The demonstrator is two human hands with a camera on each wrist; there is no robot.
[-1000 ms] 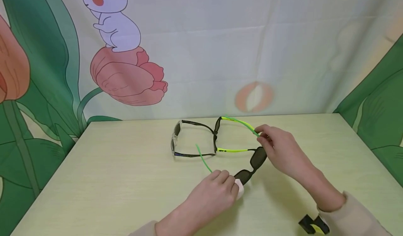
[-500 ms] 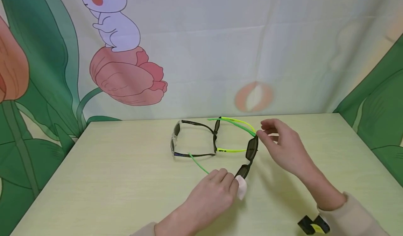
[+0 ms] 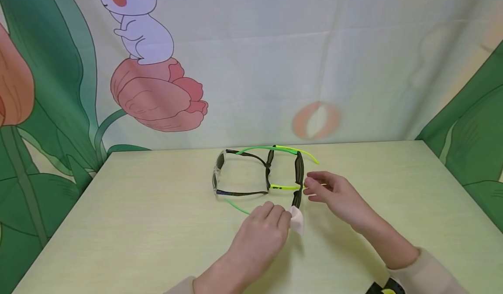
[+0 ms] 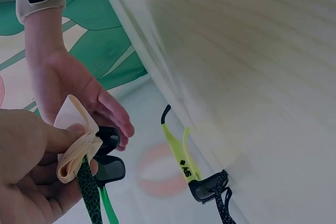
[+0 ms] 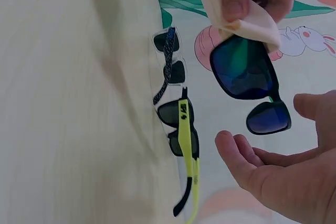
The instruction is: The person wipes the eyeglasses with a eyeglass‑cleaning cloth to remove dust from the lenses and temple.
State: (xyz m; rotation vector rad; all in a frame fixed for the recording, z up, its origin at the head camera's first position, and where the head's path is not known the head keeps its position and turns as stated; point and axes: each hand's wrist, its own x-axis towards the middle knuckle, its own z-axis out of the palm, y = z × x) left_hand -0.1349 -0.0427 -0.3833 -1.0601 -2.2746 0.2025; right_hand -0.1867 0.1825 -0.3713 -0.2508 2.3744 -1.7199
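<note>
Sunglasses (image 3: 299, 168) in left hand (image 3: 261, 235): blue lenses (image 5: 245, 72), right wrist view only.

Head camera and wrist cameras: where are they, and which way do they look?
Head: worn on the head, looking forward and down at the table; left hand and right hand show.
Left wrist: on that wrist, looking at the left hand's cloth; both hands show.
Right wrist: on that wrist, looking at the held sunglasses; both hands show.
Both wrist views share the held sunglasses and the yellow-armed pair.
</note>
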